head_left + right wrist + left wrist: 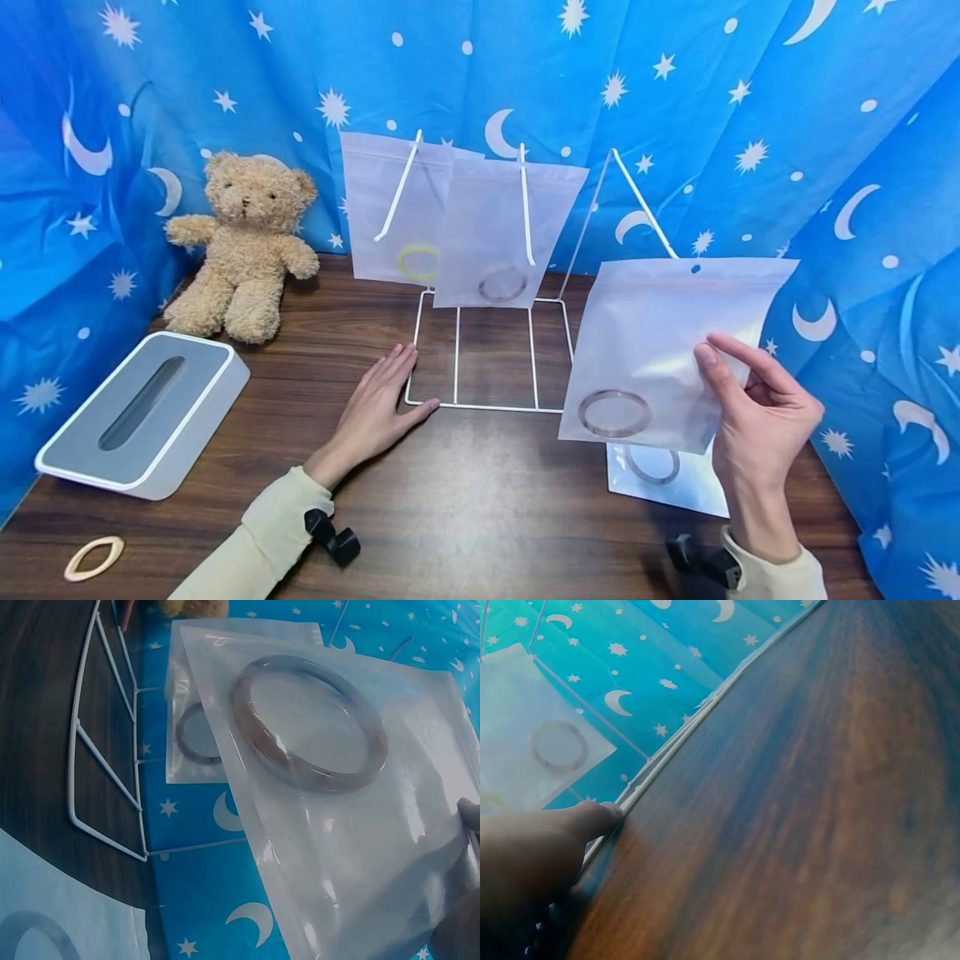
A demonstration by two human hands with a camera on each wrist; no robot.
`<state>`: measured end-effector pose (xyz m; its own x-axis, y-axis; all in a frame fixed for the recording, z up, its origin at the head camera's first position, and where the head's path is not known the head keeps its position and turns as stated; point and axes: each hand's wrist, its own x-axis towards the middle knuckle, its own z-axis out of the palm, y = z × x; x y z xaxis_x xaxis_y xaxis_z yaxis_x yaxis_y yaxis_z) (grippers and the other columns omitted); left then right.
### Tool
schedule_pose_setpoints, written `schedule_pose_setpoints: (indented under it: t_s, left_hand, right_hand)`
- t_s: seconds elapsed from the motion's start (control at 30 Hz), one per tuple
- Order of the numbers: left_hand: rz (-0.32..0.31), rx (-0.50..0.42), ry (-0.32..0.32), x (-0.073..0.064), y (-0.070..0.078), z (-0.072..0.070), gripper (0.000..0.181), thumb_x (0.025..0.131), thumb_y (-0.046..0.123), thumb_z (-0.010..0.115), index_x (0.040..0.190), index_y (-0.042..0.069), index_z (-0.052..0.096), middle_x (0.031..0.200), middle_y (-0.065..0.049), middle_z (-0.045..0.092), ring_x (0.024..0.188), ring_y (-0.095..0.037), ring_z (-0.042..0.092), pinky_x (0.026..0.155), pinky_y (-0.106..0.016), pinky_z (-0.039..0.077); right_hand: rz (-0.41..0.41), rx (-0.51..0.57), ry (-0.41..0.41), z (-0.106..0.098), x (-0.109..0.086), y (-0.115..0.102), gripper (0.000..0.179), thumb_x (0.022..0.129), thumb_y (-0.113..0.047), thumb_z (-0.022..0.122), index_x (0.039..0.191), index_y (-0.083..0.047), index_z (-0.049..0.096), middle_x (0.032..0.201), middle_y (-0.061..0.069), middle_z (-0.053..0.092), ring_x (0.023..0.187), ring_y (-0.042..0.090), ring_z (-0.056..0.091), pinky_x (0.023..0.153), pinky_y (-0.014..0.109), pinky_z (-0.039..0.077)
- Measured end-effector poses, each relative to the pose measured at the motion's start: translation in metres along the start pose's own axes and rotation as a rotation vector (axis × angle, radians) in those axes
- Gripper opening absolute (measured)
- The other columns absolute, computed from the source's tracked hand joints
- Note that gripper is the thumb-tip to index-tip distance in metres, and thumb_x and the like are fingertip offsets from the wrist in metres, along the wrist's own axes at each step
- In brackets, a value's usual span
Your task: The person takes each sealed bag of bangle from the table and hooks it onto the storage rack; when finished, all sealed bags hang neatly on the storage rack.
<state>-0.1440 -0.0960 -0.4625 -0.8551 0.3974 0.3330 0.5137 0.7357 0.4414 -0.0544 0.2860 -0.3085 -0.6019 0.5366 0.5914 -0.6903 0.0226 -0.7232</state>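
Observation:
My right hand (765,417) pinches the right edge of a clear zip bag (660,325) between thumb and forefinger. A brownish, translucent bangle (259,742) lies in the bag's lower corner. The bag's punched hole is close to the end of the white rack's right hook (645,204); whether the hook passes through it I cannot tell. My left hand (378,412) lies with fingers extended at the front left corner of the wire rack (495,407), its thumb touching the base bar. Two bags hang on the other hooks, one with a yellow bangle (401,262), one with a brownish bangle (482,292).
Another bagged bangle (678,475) lies on the table beneath the held bag. At left stand a teddy bear (243,242) and a grey-topped tissue box (75,450). A pale oval ring (75,567) lies near the front left. A starry blue curtain (465,75) surrounds the table.

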Motion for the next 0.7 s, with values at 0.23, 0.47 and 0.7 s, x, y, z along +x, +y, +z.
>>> schedule_pose_setpoints:
  t_s: [0.23, 0.47, 0.7]
  left_hand:
    - [0.008, 0.012, 0.011, 0.000, -0.001, 0.001, 0.086, 0.089, 0.059, 0.061, 0.147, -0.001, 0.040, 0.153, -0.012, 0.037, 0.144, -0.026, 0.026, 0.116, -0.045, 0.020]
    - [0.005, 0.010, 0.006, 0.000, -0.001, 0.001, 0.085, 0.090, 0.058, 0.062, 0.148, -0.001, 0.040, 0.154, -0.012, 0.036, 0.144, -0.026, 0.026, 0.116, -0.045, 0.020]
    - [0.002, 0.017, 0.003, 0.000, -0.001, 0.001, 0.085, 0.090, 0.058, 0.061, 0.148, 0.000, 0.039, 0.154, -0.011, 0.035, 0.144, -0.025, 0.025, 0.117, -0.044, 0.019]
  right_hand:
    - [0.000, -0.016, -0.008, 0.003, 0.000, 0.001, 0.030, 0.074, 0.024, 0.071, 0.102, 0.026, 0.062, 0.093, 0.025, 0.070, 0.043, 0.015, 0.033, 0.040, 0.023, 0.009]
    - [0.012, -0.034, -0.021, 0.001, 0.001, 0.005, 0.030, 0.075, 0.022, 0.072, 0.104, 0.024, 0.063, 0.096, 0.024, 0.071, 0.043, 0.017, 0.036, 0.039, 0.024, 0.012]
    - [0.021, -0.101, -0.011, 0.005, 0.007, 0.015, 0.030, 0.076, 0.014, 0.076, 0.103, 0.020, 0.066, 0.094, 0.023, 0.071, 0.048, 0.016, 0.039, 0.040, 0.022, 0.015]
